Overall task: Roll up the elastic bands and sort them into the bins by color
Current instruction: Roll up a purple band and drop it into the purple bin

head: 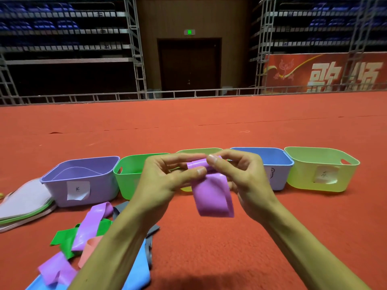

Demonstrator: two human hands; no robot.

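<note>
My left hand [165, 176] and my right hand [240, 176] pinch the rolled top end of a purple elastic band [213, 195] held in the air above the red carpet; its loose loop hangs down below my fingers. Behind my hands stands a row of bins: a purple bin [83, 181], a green bin [127, 174], a yellow-green bin [199, 151] mostly hidden by my hands, a blue bin [276, 164] and a light yellow-green bin [318, 170]. A pile of loose bands [92, 231] in purple, green, pink, blue and grey lies at the lower left.
Flat stacked lids [25, 204] lie on the carpet left of the purple bin. Red carpet [209, 248] stretches on all sides. A metal railing [188, 94] and a dark doorway stand far behind.
</note>
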